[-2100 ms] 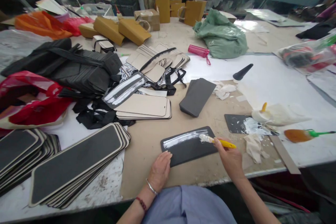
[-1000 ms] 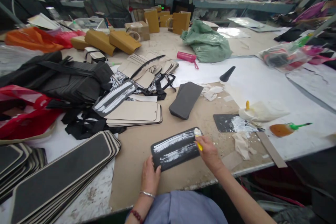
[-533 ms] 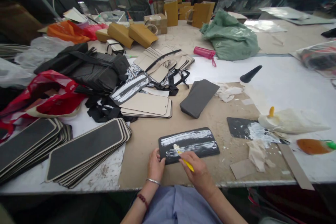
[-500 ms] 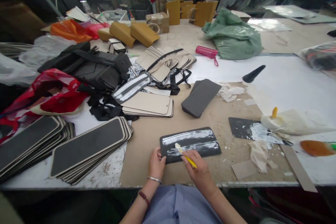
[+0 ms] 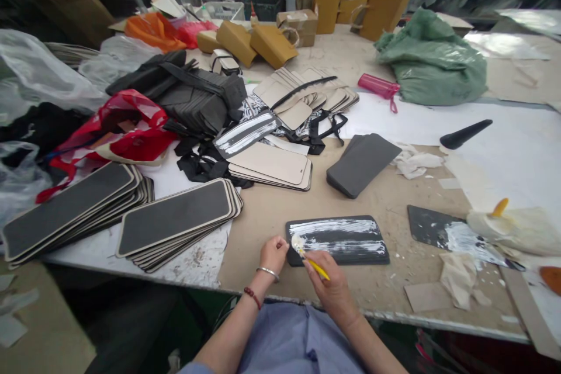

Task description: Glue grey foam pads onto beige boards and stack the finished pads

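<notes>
A dark rounded panel streaked with white paste lies on the brown board in front of me. My right hand is closed round a yellow-handled brush, whose pale bristles touch the panel's left end. At that panel's left edge is my left hand, its fingers curled in; whether they pinch anything is too small to tell. Beyond the panel sits a stack of plain dark panels. Another dark piece, smeared with white paste, lies to the right.
Two fanned stacks of edged dark panels are at the left. Beige panels lie behind the board. Further back are a green plastic bag, a pink case and yellow folders. A black pointed tool lies at the right.
The view has swung left, so things appear further right. The brush has moved to the panel's left end. My left hand has curled its fingers more at the panel's edge.
</notes>
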Tool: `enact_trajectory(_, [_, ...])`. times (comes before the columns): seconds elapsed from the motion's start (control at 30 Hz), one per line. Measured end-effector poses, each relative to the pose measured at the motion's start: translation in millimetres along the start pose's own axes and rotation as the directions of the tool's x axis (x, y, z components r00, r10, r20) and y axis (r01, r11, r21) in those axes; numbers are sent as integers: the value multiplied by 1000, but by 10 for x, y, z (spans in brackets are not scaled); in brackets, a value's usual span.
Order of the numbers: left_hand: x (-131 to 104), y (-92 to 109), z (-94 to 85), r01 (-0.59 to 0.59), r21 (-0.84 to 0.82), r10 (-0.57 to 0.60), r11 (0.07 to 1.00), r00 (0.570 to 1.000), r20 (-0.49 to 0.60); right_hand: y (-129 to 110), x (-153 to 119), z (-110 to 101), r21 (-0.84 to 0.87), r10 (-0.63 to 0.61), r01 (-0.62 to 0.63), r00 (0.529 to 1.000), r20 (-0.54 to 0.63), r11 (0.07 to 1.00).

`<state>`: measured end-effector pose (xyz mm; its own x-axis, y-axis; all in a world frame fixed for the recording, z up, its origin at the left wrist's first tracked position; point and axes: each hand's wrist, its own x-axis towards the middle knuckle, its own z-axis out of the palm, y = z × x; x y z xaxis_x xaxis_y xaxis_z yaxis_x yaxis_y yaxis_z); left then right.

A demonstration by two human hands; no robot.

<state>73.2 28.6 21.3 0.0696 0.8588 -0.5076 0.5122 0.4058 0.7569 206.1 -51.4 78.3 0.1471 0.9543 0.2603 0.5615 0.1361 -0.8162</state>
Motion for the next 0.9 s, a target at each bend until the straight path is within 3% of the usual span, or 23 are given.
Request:
enact_trajectory(0.17, [-1,32,-43,-30,62,27,998,999,45,-138,-98,-11,25,90,-91,995,36,996])
enact_trajectory(0.27, [-33,45,-65,-68,116,60,991,996,65,-37,-153,-94,-19,183,-183,983,-30,983])
enact_trajectory(0.33, [-51,50,-74,-103,152,92,983,993,76,129,-210,-277,-99,256,-269,958,-130,958])
enact_trajectory(0.43, [-70,55,-75,-166,194,151,967,985,89,393,-300,-718,-235,344,-432,876,-338,871])
enact_trajectory(0.5, [-83,59,-76,-204,216,187,955,978,97,498,-336,-987,-273,360,-511,816,-452,815])
enact_trajectory(0.57, [-101,66,-83,-238,235,218,943,970,107,533,-350,-1127,-269,349,-535,781,-518,801])
enact_trajectory(0.63, [-126,78,-101,-297,263,276,918,954,115,534,-351,-1126,-228,346,-517,782,-519,825])
enact_trajectory(0.77, [-182,121,-150,-433,330,420,839,900,113,600,-356,-1010,-113,411,-490,819,-401,865])
enact_trajectory(0.9, [-227,179,-165,-470,344,470,813,878,89,700,-324,-1133,-125,440,-571,737,-514,811])
